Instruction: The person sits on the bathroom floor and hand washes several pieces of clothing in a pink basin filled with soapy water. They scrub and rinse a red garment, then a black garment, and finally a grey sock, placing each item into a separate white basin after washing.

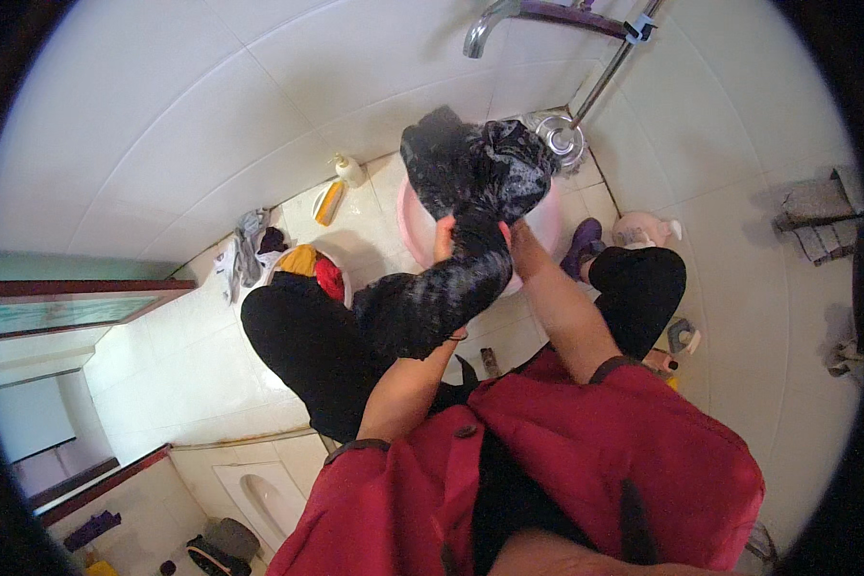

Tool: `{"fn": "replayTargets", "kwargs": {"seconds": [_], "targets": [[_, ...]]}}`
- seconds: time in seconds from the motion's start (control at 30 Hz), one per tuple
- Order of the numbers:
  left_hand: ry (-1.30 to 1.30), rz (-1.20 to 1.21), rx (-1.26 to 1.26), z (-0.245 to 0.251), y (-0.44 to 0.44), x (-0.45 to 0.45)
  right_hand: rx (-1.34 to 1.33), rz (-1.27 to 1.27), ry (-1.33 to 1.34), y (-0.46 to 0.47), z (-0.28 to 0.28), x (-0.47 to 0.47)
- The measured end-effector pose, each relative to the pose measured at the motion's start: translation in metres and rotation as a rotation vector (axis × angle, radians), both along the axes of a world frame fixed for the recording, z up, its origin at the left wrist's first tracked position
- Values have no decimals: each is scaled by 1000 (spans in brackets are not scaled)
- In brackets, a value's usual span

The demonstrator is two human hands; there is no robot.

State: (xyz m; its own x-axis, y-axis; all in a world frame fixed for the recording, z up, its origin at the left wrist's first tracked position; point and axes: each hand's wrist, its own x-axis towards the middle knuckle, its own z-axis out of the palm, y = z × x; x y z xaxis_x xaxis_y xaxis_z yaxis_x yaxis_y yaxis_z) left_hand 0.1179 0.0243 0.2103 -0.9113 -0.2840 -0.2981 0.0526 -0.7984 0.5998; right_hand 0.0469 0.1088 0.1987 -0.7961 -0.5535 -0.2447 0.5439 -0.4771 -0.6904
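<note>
Both my hands grip a wet black garment (439, 288) above a pink plastic basin (409, 223) on the tiled floor. My left hand (444, 237) holds it from the left side, and a long part of the cloth hangs over that forearm. My right hand (511, 234) closes on its right side, with most of the fingers hidden behind the fabric. The bunched far end of the garment bears soap suds and covers much of the basin's opening.
Left of the basin stand a pump bottle (348, 171), a yellow-and-white scrubbing brush (328, 203) and a tub of clothes (347, 277). Grey and white cloths (245, 245) lie by the wall. A metal faucet (479, 36) juts out above; a pink jug (641, 228) stands right.
</note>
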Motion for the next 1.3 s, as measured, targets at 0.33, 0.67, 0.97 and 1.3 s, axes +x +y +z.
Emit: {"fn": "replayTargets", "kwargs": {"seconds": [0.33, 0.67, 0.97, 1.3], "targets": [[-105, -777, -574, 38, -30, 4, 589, 4, 588, 6, 36, -58], [-96, -521, 173, -7, -4, 8, 1344, 14, 769, 6, 19, -30], [8, -373, 142, 33, -7, 6, 751, 332, 792, 28, 72, -27], [226, -358, -463, 31, -6, 0, 433, 197, 709, 26, 33, -45]]}}
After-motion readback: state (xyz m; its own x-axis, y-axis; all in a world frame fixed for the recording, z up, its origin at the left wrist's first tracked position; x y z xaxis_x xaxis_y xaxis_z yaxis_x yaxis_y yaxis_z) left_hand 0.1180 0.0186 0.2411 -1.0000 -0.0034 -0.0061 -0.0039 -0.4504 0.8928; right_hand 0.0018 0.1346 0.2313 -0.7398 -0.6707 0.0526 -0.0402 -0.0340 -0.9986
